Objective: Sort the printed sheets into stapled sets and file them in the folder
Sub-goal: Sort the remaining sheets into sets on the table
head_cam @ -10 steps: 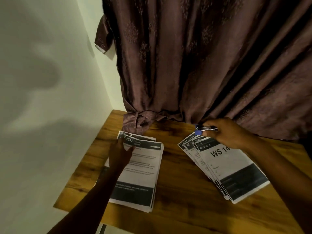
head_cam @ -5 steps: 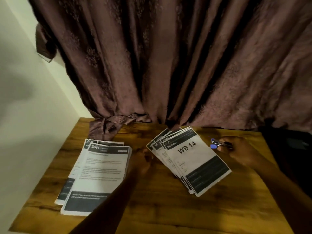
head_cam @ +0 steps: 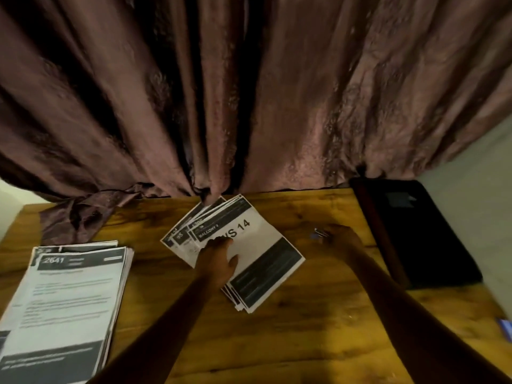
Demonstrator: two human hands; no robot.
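Note:
A fanned set of printed sheets (head_cam: pixel 260 245), topped by a page reading "WS 14", lies mid-table. My left hand (head_cam: pixel 219 261) rests flat on its left half, fingers straight. A second stack headed "2641" (head_cam: pixel 69 300) lies at the left. To the right of the fanned set, my right hand (head_cam: pixel 340 239) grips a small blue-and-metal stapler (head_cam: pixel 318 234) just above the wood. A dark folder (head_cam: pixel 421 234) lies closed at the table's right side.
The wooden table (head_cam: pixel 304 342) backs onto a heavy brown curtain (head_cam: pixel 249 106) whose bunched hem (head_cam: pixel 83 212) spills onto the back-left corner. A small blue object (head_cam: pixel 505 327) shows at the right edge. Pale walls flank both sides.
My left hand left the "2641" stack and moved right onto the "WS 14" set. My right hand with the stapler moved off that set to the right. The camera swung right, revealing the folder.

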